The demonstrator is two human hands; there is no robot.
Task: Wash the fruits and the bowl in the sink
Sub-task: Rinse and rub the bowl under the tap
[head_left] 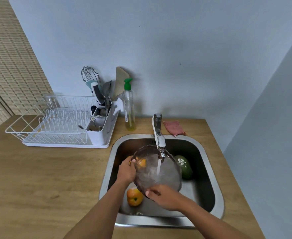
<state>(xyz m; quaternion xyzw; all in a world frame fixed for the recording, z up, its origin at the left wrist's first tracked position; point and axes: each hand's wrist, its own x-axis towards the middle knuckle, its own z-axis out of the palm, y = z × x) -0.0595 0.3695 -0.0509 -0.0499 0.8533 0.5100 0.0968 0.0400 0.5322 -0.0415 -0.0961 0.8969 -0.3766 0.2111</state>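
I hold a clear, ribbed glass bowl point(156, 169) tilted over the steel sink point(216, 187), under the running tap point(159, 135); water streams into it. My left hand point(126, 171) grips its left rim. My right hand point(164, 197) holds its near edge. An orange-red fruit point(134, 196) lies on the sink floor beneath the bowl. A second orange fruit point(141, 162) shows through the glass at the left. A green avocado point(184, 167) with foam on it rests at the sink's right side.
A white dish rack point(55, 128) with a utensil holder point(98, 125) stands on the wooden counter point(46, 178) to the left. A soap bottle point(129, 107) with a green pump sits behind the sink. A pink cloth point(174, 128) lies right of the tap.
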